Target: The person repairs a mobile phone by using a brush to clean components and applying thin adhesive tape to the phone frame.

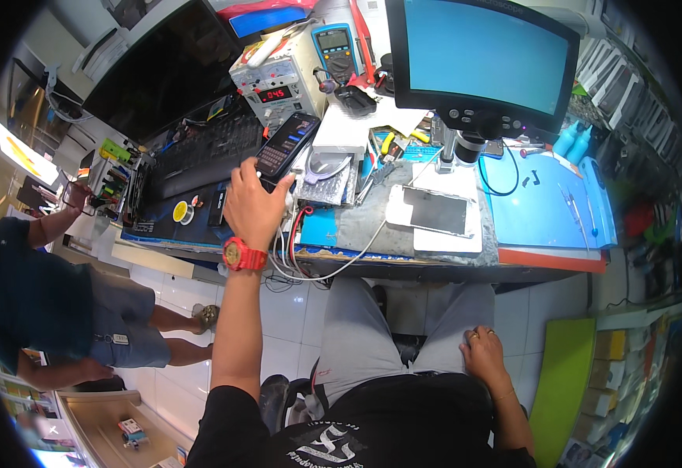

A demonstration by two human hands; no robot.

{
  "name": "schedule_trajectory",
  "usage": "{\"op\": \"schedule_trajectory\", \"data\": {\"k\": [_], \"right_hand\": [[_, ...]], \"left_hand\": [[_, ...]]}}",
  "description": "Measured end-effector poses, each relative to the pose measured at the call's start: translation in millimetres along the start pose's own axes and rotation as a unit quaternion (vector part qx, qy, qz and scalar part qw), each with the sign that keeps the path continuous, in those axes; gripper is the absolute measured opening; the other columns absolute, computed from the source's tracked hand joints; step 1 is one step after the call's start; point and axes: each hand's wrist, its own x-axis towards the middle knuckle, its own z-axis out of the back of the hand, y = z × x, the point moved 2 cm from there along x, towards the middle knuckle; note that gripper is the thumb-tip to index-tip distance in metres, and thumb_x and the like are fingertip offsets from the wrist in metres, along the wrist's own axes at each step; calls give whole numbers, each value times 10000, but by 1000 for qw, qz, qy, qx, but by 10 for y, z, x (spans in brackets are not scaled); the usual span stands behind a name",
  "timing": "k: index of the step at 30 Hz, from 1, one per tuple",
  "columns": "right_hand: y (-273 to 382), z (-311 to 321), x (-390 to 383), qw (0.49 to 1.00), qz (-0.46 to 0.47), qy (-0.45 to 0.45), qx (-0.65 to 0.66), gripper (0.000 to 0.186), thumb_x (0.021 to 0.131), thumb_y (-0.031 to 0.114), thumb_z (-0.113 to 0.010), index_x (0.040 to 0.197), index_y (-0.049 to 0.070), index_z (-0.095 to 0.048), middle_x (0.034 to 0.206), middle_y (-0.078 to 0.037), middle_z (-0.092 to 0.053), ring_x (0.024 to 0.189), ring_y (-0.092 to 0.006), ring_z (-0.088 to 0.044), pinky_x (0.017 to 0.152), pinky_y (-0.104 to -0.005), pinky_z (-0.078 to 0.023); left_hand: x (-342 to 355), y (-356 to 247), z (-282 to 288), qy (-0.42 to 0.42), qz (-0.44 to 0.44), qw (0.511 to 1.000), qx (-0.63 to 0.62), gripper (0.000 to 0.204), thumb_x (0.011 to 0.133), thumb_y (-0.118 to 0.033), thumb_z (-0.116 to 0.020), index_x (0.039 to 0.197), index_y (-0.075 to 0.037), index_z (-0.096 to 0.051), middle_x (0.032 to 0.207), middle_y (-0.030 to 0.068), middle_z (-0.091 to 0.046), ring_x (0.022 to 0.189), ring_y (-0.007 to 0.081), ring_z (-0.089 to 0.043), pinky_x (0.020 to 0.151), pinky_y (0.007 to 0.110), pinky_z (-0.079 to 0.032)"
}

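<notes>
My left hand (pixel 253 207), with a red watch (pixel 243 255) on its wrist, reaches over the bench. It grips the lower end of a dark smartphone (pixel 289 142) between thumb and fingers; the screen is lit. My right hand (pixel 483 352) rests on my thigh, fingers curled and nothing visible in it. A white-framed phone (pixel 435 211) lies face up on a white pad beneath the microscope monitor (pixel 485 54). Beside the held phone sits a white box (pixel 341 139), and a pale cable (pixel 354 265) loops over the bench's front edge.
A power supply (pixel 273 87) and a multimeter (pixel 335 51) stand at the back. To the left are a black keyboard (pixel 216 148), a solder spool (pixel 182 211) and a dark monitor (pixel 165 70). Blue bottles (pixel 572 140) stand right of a blue mat (pixel 540 207). Another person (pixel 60 296) stands at left.
</notes>
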Motion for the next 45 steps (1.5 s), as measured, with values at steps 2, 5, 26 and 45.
{"op": "schedule_trajectory", "data": {"k": [2, 5, 26, 45], "right_hand": [[2, -6, -2, 1000, -2, -4, 1, 252, 875, 196, -747, 1055, 25, -705, 1005, -163, -625, 969, -385, -619, 871, -492, -499], [13, 15, 8, 1000, -9, 6, 4, 251, 877, 197, -746, 1056, 27, -706, 1005, -162, -627, 970, -384, -619, 873, -492, -499], [-21, 24, 49, 1000, -22, 19, 11, 288, 853, 187, -771, 1068, 5, -715, 1029, -175, -632, 969, -384, -617, 867, -483, -502], [-31, 28, 61, 999, -32, 30, 20, 283, 870, 196, -763, 1075, 6, -716, 1037, -177, -630, 989, -381, -621, 893, -483, -497]], "left_hand": [[120, 42, 4, -25, -104, 994, -12, 734, 791, -506, -842, 1299, -26, -618, 1199, 177, -601, 1139, 395, -594, 928, 505, -517], [383, 124, -144, -7, -185, 982, -28, 754, 794, -498, -846, 1332, -27, -608, 1233, 192, -599, 1180, 405, -585, 1004, 487, -496], [1194, 29, -544, 263, -160, 944, -120, 888, 743, -303, -900, 1519, -136, -502, 1507, 252, -430, 1437, 409, -435, 1193, 438, -383], [1240, 25, -587, 282, -183, 939, -71, 769, 758, -379, -876, 1453, -202, -601, 1488, 258, -434, 1330, 435, -550, 1135, 450, -453]]}}
